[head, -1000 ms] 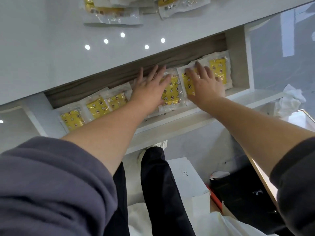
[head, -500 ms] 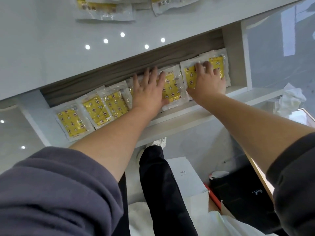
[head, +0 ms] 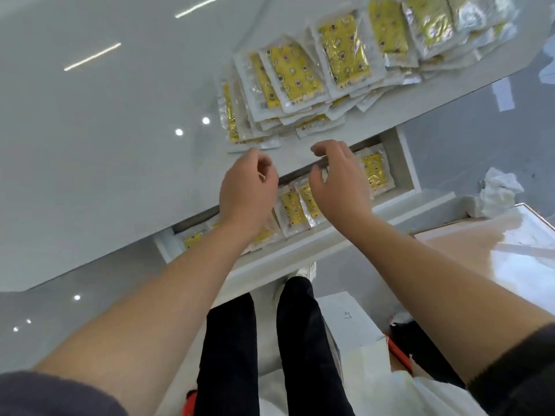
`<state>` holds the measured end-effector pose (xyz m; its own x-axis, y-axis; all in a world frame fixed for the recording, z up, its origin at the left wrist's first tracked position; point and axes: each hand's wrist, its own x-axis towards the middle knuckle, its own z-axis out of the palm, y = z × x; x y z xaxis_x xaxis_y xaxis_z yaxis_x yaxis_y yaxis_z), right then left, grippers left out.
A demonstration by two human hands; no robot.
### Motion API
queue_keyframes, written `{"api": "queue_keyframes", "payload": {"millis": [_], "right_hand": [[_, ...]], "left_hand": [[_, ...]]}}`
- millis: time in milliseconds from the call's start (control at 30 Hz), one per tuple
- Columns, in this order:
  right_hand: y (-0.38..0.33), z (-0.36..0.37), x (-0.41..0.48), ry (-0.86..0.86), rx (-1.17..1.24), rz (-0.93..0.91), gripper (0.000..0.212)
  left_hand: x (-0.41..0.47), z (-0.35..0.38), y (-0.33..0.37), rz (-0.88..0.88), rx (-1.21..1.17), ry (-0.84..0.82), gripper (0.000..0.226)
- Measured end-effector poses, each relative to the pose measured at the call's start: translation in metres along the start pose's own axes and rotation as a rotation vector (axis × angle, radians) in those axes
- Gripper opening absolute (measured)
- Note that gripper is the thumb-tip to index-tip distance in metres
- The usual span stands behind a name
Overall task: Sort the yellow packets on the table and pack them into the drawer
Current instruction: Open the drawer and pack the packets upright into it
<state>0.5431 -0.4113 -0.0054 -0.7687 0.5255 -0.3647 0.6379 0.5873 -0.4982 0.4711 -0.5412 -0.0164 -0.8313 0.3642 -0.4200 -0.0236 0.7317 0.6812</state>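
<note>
Currently both hands are held above the table [head: 120, 130] edge, over the open drawer [head: 405, 163]; nothing is gripped.

Left hand [head: 247, 190]: fingers [head: 264, 163] are loosely curled, thumb close to the fingertips, no packet between them.
Right hand [head: 341, 184]: fingers [head: 327, 145] are bent and slightly spread, thumb held apart, also empty.

Packets are found in two places:
- a loose overlapping pile [head: 300, 76] on the table, just beyond the hands
- a row [head: 292, 210] laid flat in the drawer, partly hidden by the hands and the tabletop

Handling, as judged:
- Packets are taken to be light, thin and flexible. The contents cannot be told.
- The film looks glossy, so slip is expected. Neighbours are likely to be dragged along when one is pulled from the pile.
- Hold is best taken at the clear sealed border, pinched between thumb and fingers. Alternatively a few can be squared up by their edges between both hands.
- Top packets should be lifted first. If one is pulled from underneath, the pile may be pushed over the table edge.
- The corner of the pile nearest the left hand is the easiest reach.
</note>
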Motion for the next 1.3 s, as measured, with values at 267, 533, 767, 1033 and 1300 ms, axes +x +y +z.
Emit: {"api": "queue_keyframes", "payload": {"millis": [267,533,767,1033,1300], "right_hand": [[-0.057,-0.015,0.058,0.080,0.028,0.030,0.042],[-0.061,-0.012,0.065,0.063,0.094,0.201,0.047],[-0.060,-0.020,0.068,0.057,0.079,0.229,0.049],[-0.060,-0.024,0.073,0.220,0.462,0.267,0.055],[-0.055,-0.029,0.071,-0.242,0.725,0.372,0.016]], "left_hand": [[0.097,-0.041,0.034,-0.414,-0.392,-0.043,0.035],[0.128,-0.039,0.048,-0.373,-0.366,-0.167,0.034],[0.145,-0.028,0.069,-0.332,-0.137,-0.192,0.063],[0.126,-0.063,0.042,-0.120,-0.192,-0.222,0.022],[0.098,-0.075,0.030,-0.081,-0.045,-0.627,0.034]]}}
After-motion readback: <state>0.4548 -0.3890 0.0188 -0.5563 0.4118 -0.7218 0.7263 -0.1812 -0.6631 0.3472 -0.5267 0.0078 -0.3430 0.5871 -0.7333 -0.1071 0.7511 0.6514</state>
